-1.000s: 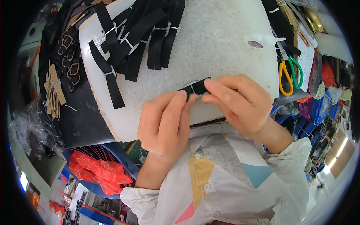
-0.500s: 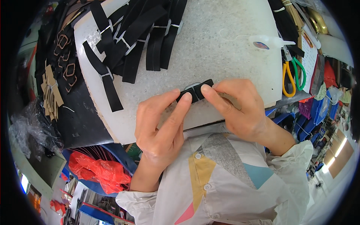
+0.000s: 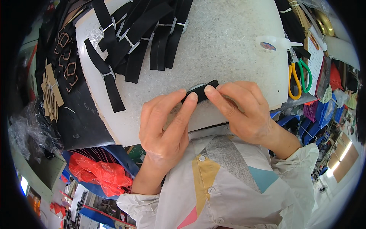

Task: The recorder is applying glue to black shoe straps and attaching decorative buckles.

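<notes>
Just past the board's near edge, a short folded black strap [image 3: 201, 92] is held between my two hands, with a silvery buckle edge showing along its far side. My left hand [image 3: 164, 128] pinches the left end between thumb and fingers. At the right end, my right hand [image 3: 246, 110] grips the strap the same way, thumb on its near face. The folded layers underneath are hidden by my fingers. Several longer black straps with silvery buckles [image 3: 160, 49] lie heaped on the board, left of and beyond my hands.
The pale board [image 3: 228, 57] covers most of the tabletop. Right of it lie a white squeeze bottle [image 3: 272, 43] with a thin tip and scissors [image 3: 294, 82] with yellow and green handles. Copper-toned buckles [image 3: 70, 72] and tied brown strips [image 3: 51, 91] are at left; a red plastic bag [image 3: 99, 173] sits below.
The seam between the strap's two black ends, visible before, no longer shows; its near face now looks continuous. Both hands keep their pinch and have barely shifted.
</notes>
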Tool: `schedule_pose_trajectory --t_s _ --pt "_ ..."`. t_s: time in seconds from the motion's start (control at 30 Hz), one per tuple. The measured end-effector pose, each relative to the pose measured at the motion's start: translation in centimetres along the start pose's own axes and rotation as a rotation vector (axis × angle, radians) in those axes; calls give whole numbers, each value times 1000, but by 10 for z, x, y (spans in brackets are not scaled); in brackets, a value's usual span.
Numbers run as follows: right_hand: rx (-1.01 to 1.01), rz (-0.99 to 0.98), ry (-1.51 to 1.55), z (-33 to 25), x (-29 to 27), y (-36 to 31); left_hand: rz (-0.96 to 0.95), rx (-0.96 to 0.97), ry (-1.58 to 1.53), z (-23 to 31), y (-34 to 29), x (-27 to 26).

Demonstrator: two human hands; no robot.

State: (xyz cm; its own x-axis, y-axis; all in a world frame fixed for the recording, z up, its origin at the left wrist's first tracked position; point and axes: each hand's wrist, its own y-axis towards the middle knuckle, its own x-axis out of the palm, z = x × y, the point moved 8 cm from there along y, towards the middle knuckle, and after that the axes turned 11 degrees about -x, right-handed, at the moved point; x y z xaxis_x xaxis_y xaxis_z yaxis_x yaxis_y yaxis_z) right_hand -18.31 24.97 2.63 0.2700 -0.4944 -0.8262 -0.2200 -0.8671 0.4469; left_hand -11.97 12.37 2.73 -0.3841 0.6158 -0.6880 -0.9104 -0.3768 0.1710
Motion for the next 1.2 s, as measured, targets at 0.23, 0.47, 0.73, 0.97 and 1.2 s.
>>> schedule_pose_trajectory --t_s 0.23,0.47,0.73,0.97,1.2 --pt "-7 -25 -23 -2 1 1 5 24 40 3 -1 1" --pt "-21 -103 -206 -7 -3 11 28 217 447 19 -9 9" --pt "-135 -249 -272 -12 0 19 63 288 780 26 -19 15" --pt "-113 -255 -311 -18 0 29 -65 275 815 29 -18 11" --pt "-151 -271 -337 -18 -2 29 -87 294 752 31 -19 11"
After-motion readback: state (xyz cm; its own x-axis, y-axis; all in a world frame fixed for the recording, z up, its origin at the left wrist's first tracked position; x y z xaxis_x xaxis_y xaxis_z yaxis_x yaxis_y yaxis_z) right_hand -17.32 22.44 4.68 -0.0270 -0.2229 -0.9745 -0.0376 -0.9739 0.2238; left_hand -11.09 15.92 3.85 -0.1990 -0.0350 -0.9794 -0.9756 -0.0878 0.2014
